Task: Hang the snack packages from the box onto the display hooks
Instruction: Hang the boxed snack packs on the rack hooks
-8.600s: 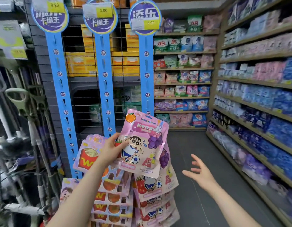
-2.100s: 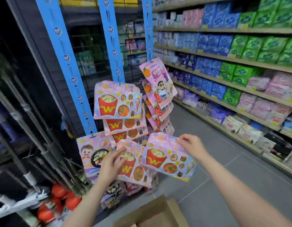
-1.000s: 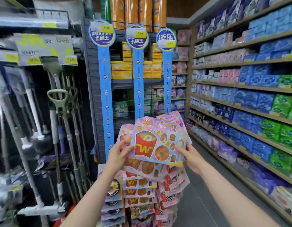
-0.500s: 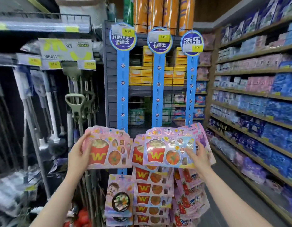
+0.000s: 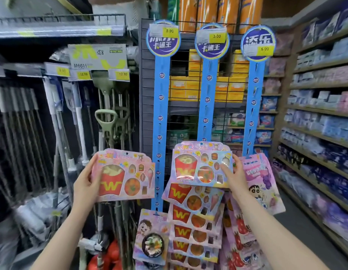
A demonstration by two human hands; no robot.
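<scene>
Head view showed my left hand with its grip around one fries snack pack, held clear left of the blue strips. My right hand pinched a second pack against the middle strip, above the hung packs.

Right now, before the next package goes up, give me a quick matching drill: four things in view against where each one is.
Things:
1. left hand
2. right hand
3. bowl package
4. 5.00 price tag

Places:
A. hanging low on the left blue strip
B. on top of the right blue strip
C. holding a fries package away from the strips
D. holding a fries package against the middle strip

Pairs: 1-C, 2-D, 3-A, 4-B
</scene>
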